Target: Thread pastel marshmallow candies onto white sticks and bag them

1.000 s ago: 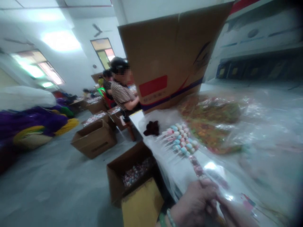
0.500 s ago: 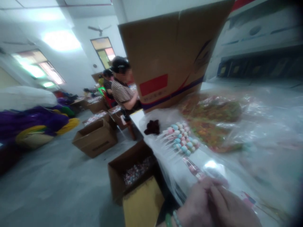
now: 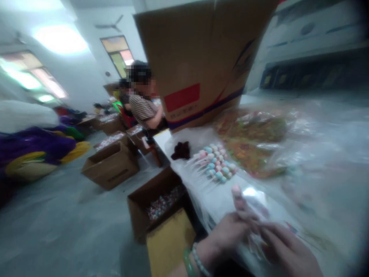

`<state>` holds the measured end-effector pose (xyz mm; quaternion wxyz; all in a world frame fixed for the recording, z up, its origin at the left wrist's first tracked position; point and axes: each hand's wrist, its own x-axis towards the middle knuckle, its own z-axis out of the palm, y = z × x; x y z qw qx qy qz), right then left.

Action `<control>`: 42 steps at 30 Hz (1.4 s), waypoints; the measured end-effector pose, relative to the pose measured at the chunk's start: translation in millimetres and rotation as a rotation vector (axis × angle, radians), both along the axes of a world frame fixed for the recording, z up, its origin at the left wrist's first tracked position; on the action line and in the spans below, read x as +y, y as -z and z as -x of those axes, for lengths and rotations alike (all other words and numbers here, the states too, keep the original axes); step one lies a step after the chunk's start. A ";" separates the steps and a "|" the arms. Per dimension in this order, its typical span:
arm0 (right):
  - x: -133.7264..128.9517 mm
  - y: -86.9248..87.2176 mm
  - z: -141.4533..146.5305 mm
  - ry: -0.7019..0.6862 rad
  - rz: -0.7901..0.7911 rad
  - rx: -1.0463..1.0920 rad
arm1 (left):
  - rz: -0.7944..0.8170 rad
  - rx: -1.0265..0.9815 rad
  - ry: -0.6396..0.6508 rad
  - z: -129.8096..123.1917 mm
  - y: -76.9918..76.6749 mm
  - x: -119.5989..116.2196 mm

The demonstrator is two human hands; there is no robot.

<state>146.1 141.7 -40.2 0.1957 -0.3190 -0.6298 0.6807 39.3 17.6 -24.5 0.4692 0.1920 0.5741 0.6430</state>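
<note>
My left hand (image 3: 226, 232), with a green bangle and a beaded bracelet at the wrist, is closed around a marshmallow stick (image 3: 236, 192). The stick's blurred, pinkish end points away from me. My right hand (image 3: 290, 248) is close beside the left, its fingers pinched together. What lies between those fingers is too blurred to make out. Beyond my hands, several marshmallow sticks (image 3: 217, 163) in pink, blue and white lie in a row on the white tabletop, their sticks pointing left. A shiny clear wrapper (image 3: 255, 198) lies just past my fingers.
A dark red clump (image 3: 181, 150) lies near the table's far end. A tall carton (image 3: 201, 57) stands behind it. Clear plastic bags (image 3: 259, 130) with orange-green contents cover the right. Below left is an open box (image 3: 141, 207) of wrapped sweets. Another person (image 3: 142, 107) works beyond.
My hands have moved slightly apart, the left going a little left. The pinkish end of the marshmallow stick now stands up more above my left fingers. The whole view has shifted a little.
</note>
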 end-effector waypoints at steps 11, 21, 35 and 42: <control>-16.8 -11.5 34.3 0.233 0.601 0.262 | 0.367 0.163 -0.199 -20.0 10.3 11.5; 86.8 5.6 -39.9 0.116 -0.760 -0.381 | 0.260 -0.075 -0.395 4.0 5.6 24.1; 104.6 -13.4 -47.7 0.282 -0.072 -0.175 | 0.277 -0.276 -0.271 3.4 4.5 33.8; 52.0 -24.3 -22.3 0.032 -0.533 -0.073 | 0.225 -0.296 -0.239 -12.8 -2.0 50.3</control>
